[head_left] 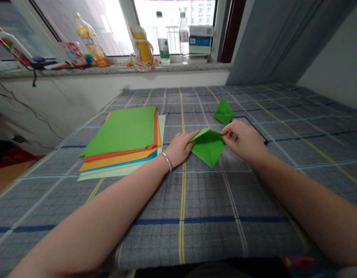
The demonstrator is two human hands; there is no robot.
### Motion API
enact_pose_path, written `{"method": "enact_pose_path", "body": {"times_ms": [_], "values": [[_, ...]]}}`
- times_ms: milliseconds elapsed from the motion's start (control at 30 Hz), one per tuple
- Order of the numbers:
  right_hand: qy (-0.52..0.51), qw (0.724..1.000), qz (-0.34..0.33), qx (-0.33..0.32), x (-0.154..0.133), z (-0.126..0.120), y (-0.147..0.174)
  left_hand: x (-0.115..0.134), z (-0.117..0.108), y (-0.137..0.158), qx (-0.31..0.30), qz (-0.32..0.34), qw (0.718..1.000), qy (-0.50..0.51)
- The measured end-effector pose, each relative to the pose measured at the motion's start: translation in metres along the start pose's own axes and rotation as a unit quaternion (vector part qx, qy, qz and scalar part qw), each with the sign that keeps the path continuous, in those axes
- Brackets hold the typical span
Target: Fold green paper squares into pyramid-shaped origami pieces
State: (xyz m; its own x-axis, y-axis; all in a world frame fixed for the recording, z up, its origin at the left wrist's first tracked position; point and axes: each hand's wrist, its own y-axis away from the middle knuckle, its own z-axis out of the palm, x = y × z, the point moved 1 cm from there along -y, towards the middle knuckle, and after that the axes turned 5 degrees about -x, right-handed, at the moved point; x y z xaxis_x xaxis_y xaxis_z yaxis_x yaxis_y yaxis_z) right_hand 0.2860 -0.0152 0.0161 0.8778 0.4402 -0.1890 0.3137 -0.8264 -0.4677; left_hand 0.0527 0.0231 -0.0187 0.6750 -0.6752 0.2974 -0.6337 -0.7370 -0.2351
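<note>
A partly folded sheet of green paper [210, 150] lies between my two hands, its upper edges lifted and creased. My left hand [180, 148], with a silver bangle at the wrist, pinches the paper's left corner between thumb and fingers. At the opposite corner, my right hand [243, 139] grips the paper between thumb and fingertips. Just beyond the right hand stands a small folded green paper piece [224, 111]. A phone [255, 129] with a dark edge lies partly hidden behind the right hand.
Left of my hands is a stack of coloured paper [123, 129], green on top. A checked grey cloth [204, 204] covers the surface. On the windowsill [178, 67] stand bottles, a yellow cup [143, 48] and stacked boxes [200, 40]. A grey curtain [271, 38] hangs at right.
</note>
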Motion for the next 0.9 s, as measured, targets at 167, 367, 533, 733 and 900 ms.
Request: {"method": "enact_pose_path", "body": {"times_ms": [167, 367, 533, 733, 900], "values": [[0.063, 0.992, -0.026, -0.105, 0.002, -0.001, 0.001, -0.002, -0.005, 0.004, -0.036, 0.007, 0.996, -0.086], [0.065, 0.976, -0.092, -0.188, 0.001, 0.002, 0.003, -0.001, -0.008, 0.011, -0.07, 0.055, 0.984, -0.156], [0.08, 0.967, -0.101, -0.222, -0.002, 0.003, 0.004, -0.002, -0.01, 0.012, -0.092, 0.067, 0.979, -0.168], [0.098, 0.963, -0.091, -0.234, -0.003, 0.003, 0.004, 0.001, -0.016, 0.012, -0.126, 0.068, 0.977, -0.156], [0.101, 0.963, -0.088, -0.234, -0.004, 0.005, 0.005, 0.016, -0.007, 0.014, -0.092, 0.029, 0.988, -0.123]]}}
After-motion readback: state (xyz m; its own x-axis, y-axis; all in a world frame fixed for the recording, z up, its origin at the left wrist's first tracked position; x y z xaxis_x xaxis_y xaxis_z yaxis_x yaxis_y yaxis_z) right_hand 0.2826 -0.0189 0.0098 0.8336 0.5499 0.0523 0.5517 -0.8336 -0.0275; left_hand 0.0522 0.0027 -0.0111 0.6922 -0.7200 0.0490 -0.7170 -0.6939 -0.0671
